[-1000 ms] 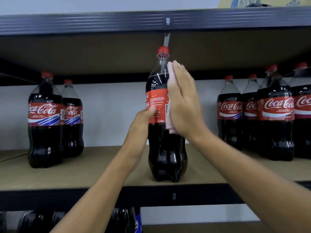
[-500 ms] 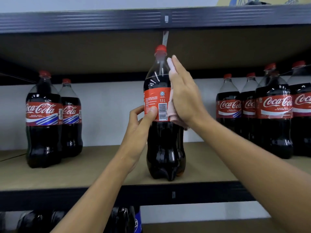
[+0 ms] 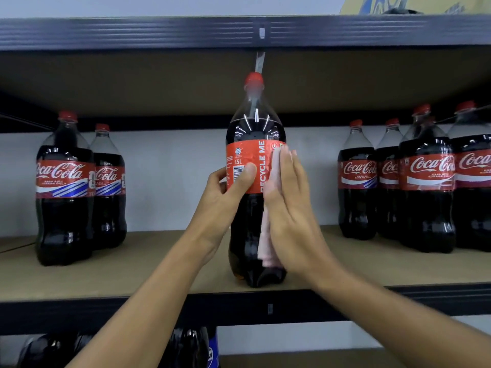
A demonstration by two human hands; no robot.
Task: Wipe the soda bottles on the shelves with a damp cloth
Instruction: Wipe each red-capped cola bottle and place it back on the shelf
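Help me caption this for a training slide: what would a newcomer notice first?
A cola bottle stands alone at the front edge of the shelf, its red label reading RECYCLE ME. The left hand grips the label while the right hand presses a pale pink cloth flat against the bottle's side. More bottles stand grouped at far left and far right.

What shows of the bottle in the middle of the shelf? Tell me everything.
The middle bottle is clear plastic, holding dark cola up to its shoulder, with a red cap and a red label reading 1.5L and RECYCLE ME. It stands upright near the front edge of the shelf board, apart from the other bottles. The left hand grips it at the label; the right hand presses a pale pink cloth flat against its right side.
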